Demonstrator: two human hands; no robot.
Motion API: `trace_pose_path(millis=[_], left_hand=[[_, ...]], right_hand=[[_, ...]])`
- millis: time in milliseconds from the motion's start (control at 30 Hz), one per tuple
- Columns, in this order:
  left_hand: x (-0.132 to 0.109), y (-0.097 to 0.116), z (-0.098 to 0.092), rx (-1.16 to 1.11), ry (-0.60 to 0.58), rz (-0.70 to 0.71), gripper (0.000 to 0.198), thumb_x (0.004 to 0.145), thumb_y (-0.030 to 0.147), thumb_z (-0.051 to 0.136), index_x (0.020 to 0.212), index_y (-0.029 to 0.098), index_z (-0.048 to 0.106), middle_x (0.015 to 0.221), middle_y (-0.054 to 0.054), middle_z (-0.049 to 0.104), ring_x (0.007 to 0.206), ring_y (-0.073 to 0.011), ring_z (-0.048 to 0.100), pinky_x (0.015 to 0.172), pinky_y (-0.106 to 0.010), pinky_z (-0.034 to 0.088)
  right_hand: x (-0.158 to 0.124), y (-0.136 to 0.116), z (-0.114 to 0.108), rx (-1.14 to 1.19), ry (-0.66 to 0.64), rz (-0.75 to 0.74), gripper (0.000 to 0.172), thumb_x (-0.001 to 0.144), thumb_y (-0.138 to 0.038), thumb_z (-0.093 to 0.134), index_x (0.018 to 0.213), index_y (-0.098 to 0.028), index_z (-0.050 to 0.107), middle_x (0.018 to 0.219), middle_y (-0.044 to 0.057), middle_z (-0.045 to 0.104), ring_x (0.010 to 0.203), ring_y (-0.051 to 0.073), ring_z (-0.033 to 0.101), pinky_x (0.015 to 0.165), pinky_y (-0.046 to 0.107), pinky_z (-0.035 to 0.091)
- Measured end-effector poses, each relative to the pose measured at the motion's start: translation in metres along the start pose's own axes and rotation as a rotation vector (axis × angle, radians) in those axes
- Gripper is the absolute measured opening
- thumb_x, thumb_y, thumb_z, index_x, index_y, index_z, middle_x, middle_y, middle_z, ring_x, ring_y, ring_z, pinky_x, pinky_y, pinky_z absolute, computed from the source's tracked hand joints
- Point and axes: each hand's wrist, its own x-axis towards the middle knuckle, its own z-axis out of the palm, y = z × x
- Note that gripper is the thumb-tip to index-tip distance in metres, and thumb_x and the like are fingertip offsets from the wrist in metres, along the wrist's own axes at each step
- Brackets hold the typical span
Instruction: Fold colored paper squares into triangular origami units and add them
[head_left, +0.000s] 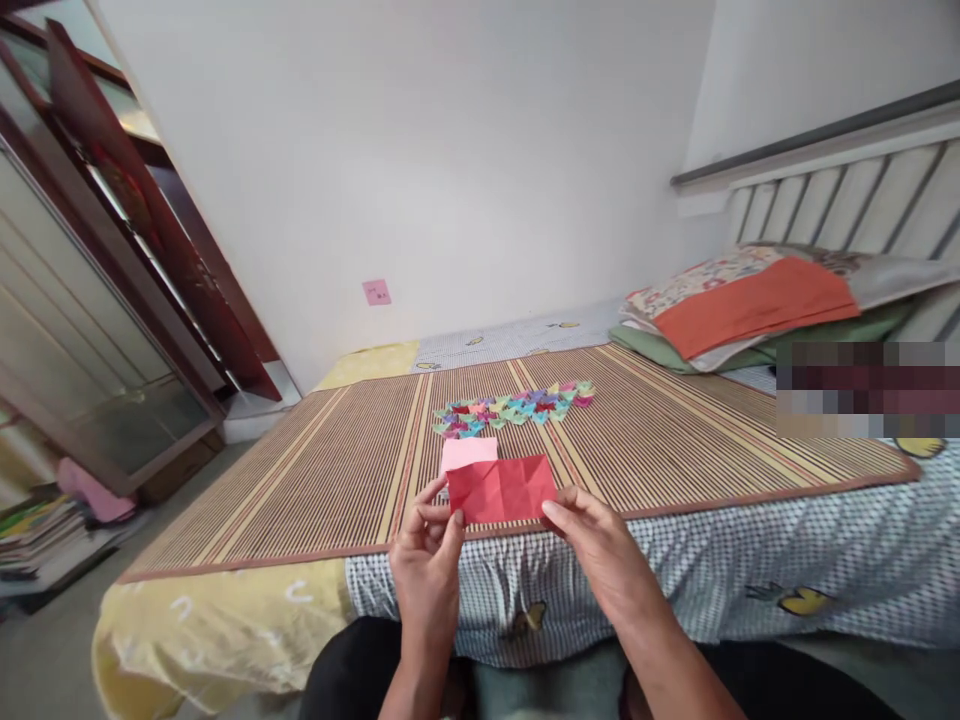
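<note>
A creased sheet of red paper (501,490) is held up between my two hands, above the near edge of the bed. My left hand (427,535) pinches its lower left corner between thumb and fingers. At the right edge, my right hand (589,525) grips the paper the same way. Fold lines cross the sheet, which looks wider than tall. Just behind it lies pink paper (471,452), partly covered by the red sheet. Farther back, several small folded paper pieces (517,408) in many colours stand in rows on the mat.
A striped bamboo mat (300,470) covers the bed, over a checked sheet (675,570) and a yellow cloth (217,630). Pillows (757,300) are stacked at the right near a radiator (847,200). A pink note (376,292) is on the wall. Papers (45,540) are piled at the left.
</note>
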Motion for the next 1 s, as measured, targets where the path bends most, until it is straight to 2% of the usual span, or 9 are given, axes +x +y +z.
trace_pose_path(millis=[100,200,300,433,567,600,733,867,1000], left_hand=[[-0.003,0.000,0.002,0.078,-0.067,0.058,0.025,0.077,0.032,0.086,0.072,0.018,0.066,0.150,-0.015,0.059,0.083,-0.0182,0.070,0.073,-0.029,0.056],[-0.005,-0.004,0.002,0.150,-0.131,0.077,0.020,0.078,0.028,0.085,0.072,0.019,0.068,0.142,-0.016,0.065,0.089,-0.0219,0.072,0.077,-0.030,0.056],[-0.008,-0.008,0.001,0.130,-0.111,0.063,0.019,0.074,0.026,0.088,0.072,0.019,0.071,0.110,-0.013,0.076,0.091,-0.0236,0.072,0.079,-0.029,0.057],[-0.007,-0.006,0.000,-0.007,-0.044,-0.057,0.029,0.066,0.032,0.094,0.074,0.018,0.069,0.071,-0.004,0.072,0.066,-0.0155,0.067,0.064,-0.023,0.055],[-0.012,-0.002,0.007,-0.219,-0.033,-0.250,0.058,0.060,0.027,0.097,0.111,0.020,0.070,0.082,-0.002,0.075,0.068,-0.0152,0.070,0.063,-0.023,0.056],[-0.015,-0.003,0.010,-0.260,-0.044,-0.319,0.059,0.059,0.025,0.098,0.112,0.019,0.071,0.085,-0.003,0.075,0.071,-0.0156,0.070,0.063,-0.023,0.056],[-0.034,-0.006,0.028,-0.343,-0.206,-0.497,0.044,0.062,0.026,0.096,0.098,0.014,0.076,0.091,-0.008,0.076,0.077,-0.0186,0.069,0.063,-0.026,0.057],[-0.043,-0.006,0.039,-0.334,-0.142,-0.443,0.032,0.062,0.029,0.096,0.085,0.015,0.078,0.080,-0.003,0.074,0.062,-0.0117,0.060,0.057,-0.022,0.051],[-0.041,-0.002,0.042,-0.355,-0.151,-0.474,0.034,0.062,0.031,0.096,0.085,0.015,0.078,0.084,-0.004,0.075,0.065,-0.0133,0.061,0.056,-0.023,0.050]], right_hand=[[-0.004,-0.006,0.000,0.088,-0.034,0.044,0.037,0.073,-0.051,0.085,0.081,-0.022,0.064,0.082,0.007,0.077,0.080,0.026,0.073,0.081,0.041,0.057],[-0.008,-0.013,-0.003,0.111,-0.022,0.036,0.040,0.070,-0.047,0.089,0.091,-0.023,0.066,0.091,0.008,0.078,0.086,0.028,0.074,0.084,0.041,0.058],[-0.012,-0.018,-0.006,-0.047,0.064,-0.059,0.037,0.073,-0.049,0.087,0.087,-0.022,0.066,0.084,0.006,0.075,0.077,0.025,0.070,0.073,0.035,0.057],[-0.014,-0.018,-0.006,-0.262,0.163,-0.209,0.030,0.081,-0.048,0.080,0.079,-0.022,0.064,0.071,0.003,0.065,0.065,0.020,0.061,0.060,0.030,0.051],[-0.017,-0.017,0.001,-0.235,0.203,-0.264,0.025,0.083,-0.043,0.078,0.086,-0.023,0.064,0.077,0.005,0.069,0.071,0.022,0.066,0.065,0.031,0.055],[-0.018,-0.017,0.004,-0.203,0.195,-0.257,0.025,0.084,-0.042,0.078,0.091,-0.023,0.064,0.081,0.006,0.072,0.073,0.023,0.069,0.067,0.032,0.057],[-0.025,-0.018,0.011,-0.143,0.192,-0.224,0.039,0.083,-0.040,0.079,0.114,-0.024,0.063,0.098,0.010,0.077,0.083,0.025,0.074,0.074,0.035,0.061],[-0.029,-0.022,0.010,-0.191,0.190,-0.220,0.039,0.081,-0.039,0.081,0.113,-0.023,0.067,0.104,0.012,0.077,0.089,0.028,0.074,0.078,0.037,0.062],[-0.029,-0.031,0.005,-0.181,0.107,-0.167,0.037,0.081,-0.045,0.081,0.107,-0.022,0.070,0.100,0.012,0.077,0.088,0.029,0.074,0.074,0.036,0.061]])
